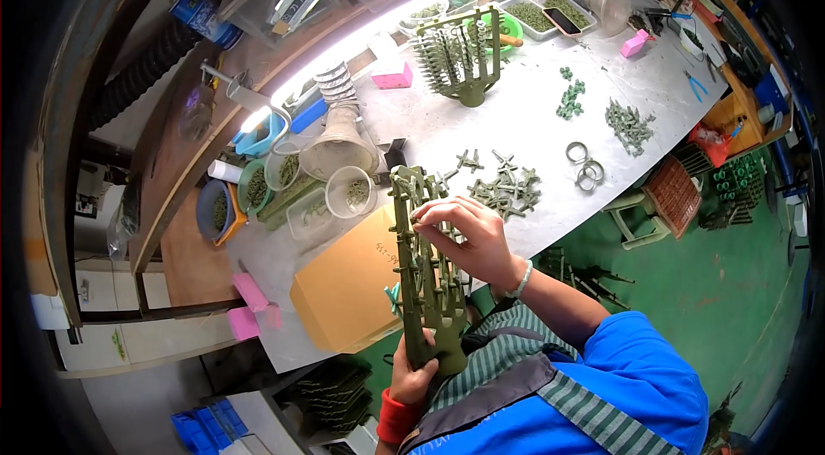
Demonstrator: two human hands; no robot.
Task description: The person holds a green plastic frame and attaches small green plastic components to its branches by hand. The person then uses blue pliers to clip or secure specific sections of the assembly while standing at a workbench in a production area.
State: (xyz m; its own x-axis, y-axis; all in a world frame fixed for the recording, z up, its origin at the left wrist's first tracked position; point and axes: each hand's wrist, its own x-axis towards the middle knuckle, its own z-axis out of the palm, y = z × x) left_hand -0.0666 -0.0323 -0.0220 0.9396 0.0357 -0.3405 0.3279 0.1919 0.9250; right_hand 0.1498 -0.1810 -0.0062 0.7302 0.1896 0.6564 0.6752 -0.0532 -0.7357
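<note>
A dark green branched wax tree [421,283], set with small pegs and parts along its arms, is tilted upright in front of me. My left hand [414,373] is closed around its lower end, near the rounded base. My right hand [473,236] is at the tree's upper part, thumb and fingers pinched together. What lies between those fingertips is too small to make out. Just beyond the right hand, small green cross-shaped pieces [507,190] lie heaped on the table. A brown cardboard sheet [344,292] lies beneath and left of the tree.
Another green tree full of parts [468,60] stands at the back. A funnel-shaped hose hood [339,146] and a clear cup [351,191] are left. Metal rings [589,173], green pieces [632,126] and blue pliers [696,85] lie right. A lamp tube [430,12] crosses the bench.
</note>
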